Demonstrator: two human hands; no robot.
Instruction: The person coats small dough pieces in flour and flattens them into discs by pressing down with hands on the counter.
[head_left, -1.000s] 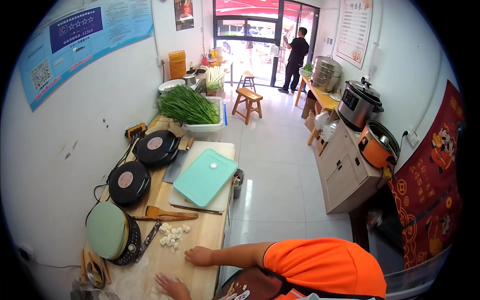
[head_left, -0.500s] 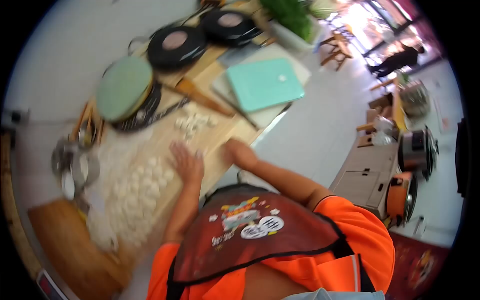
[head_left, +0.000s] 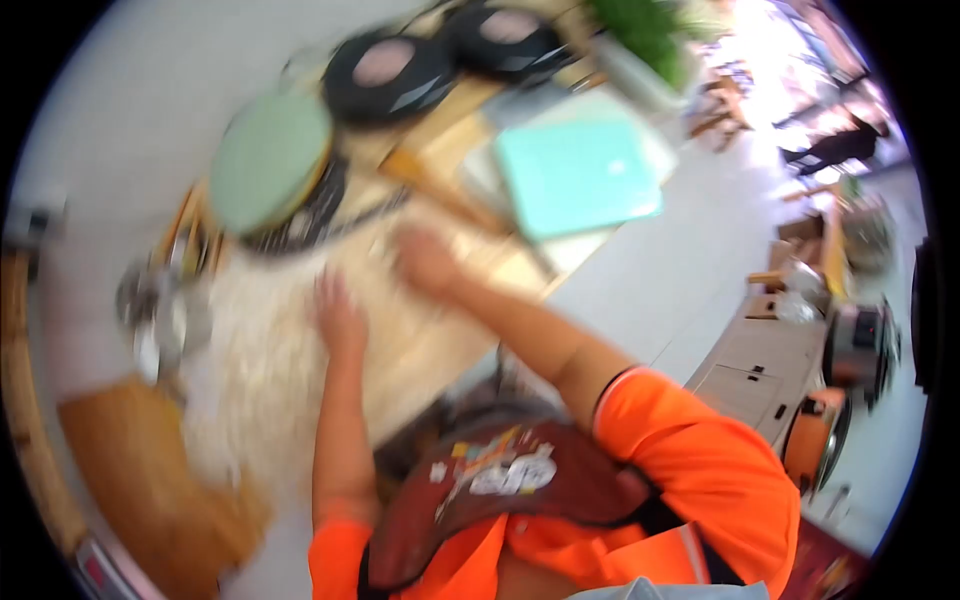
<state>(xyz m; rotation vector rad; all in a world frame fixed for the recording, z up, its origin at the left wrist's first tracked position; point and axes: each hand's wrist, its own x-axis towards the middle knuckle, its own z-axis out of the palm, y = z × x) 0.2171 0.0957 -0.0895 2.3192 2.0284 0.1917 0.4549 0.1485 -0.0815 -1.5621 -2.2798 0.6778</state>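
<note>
My left hand (head_left: 341, 312) rests low over the floury wooden worktop (head_left: 420, 345), its fingers stretched out, with nothing visible in it. Pale dough pieces (head_left: 262, 385) lie blurred beside and below it. Further up and to the right, my right hand (head_left: 425, 262) is on or just above the board where small dough pieces lie. Motion smears its fingers, and whatever is under them is hidden.
A wooden spatula (head_left: 445, 190) lies beyond my right hand, beside a mint-green lid (head_left: 578, 178). Round black cookers (head_left: 388, 75) and a green-topped one (head_left: 270, 163) line the wall side. Metal bowls (head_left: 180, 320) stand left. A person (head_left: 840, 148) is by the doorway.
The view has swung down and turned toward the worktop. My right hand has moved up and left onto the small dough cluster; my left hand has shifted left, nearer the larger group of dough pieces.
</note>
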